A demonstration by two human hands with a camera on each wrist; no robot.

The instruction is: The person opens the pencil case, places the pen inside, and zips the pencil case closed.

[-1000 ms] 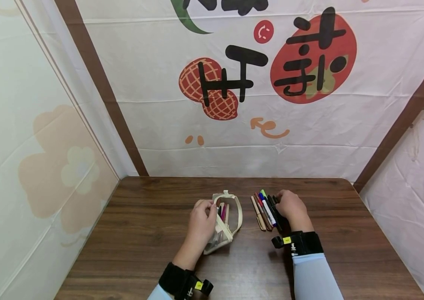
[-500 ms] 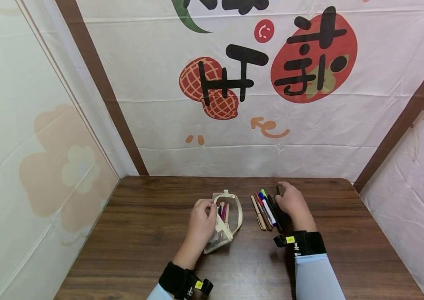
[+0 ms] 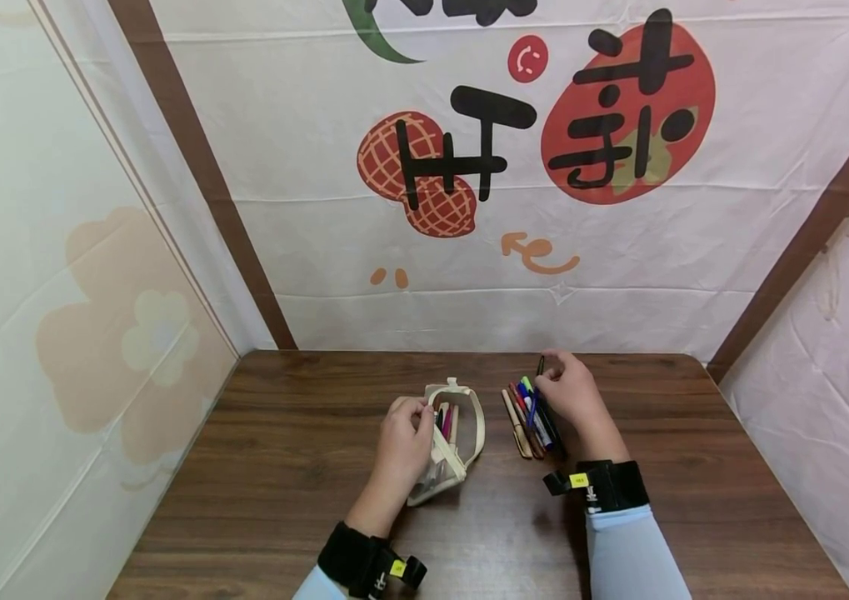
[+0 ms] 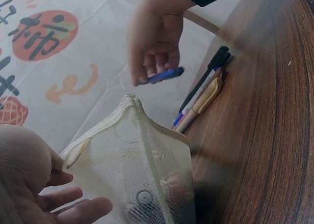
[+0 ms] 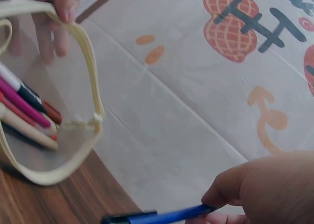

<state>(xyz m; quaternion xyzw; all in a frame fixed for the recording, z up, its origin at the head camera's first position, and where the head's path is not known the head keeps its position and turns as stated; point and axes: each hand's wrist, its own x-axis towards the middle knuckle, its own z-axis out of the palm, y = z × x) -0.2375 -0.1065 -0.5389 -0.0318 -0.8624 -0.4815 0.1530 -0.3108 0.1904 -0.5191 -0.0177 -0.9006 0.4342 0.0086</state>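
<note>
A pale, see-through mesh pencil case (image 3: 435,479) stands with its zipped mouth open. My left hand (image 3: 403,437) pinches the rim on its left side. Several pens and markers (image 5: 29,103) lean inside it, seen through the mouth in the right wrist view. My right hand (image 3: 574,396) holds a blue pen (image 5: 171,215) with a dark clip end between thumb and fingers, raised over the row of pens. That row on the table includes a tan pen (image 4: 208,95), a black pen (image 4: 203,79) and a white marker with a blue cap (image 3: 542,429).
The brown wood-grain table (image 3: 282,483) ends at a printed white cloth backdrop (image 3: 304,250). Another cloth (image 3: 94,333) hangs along the left side. Black straps with cameras sit on both wrists.
My right hand has lifted the pen from the right end of the row, then shifted left over the other pens. The left hand and pencil case have stayed in place.
</note>
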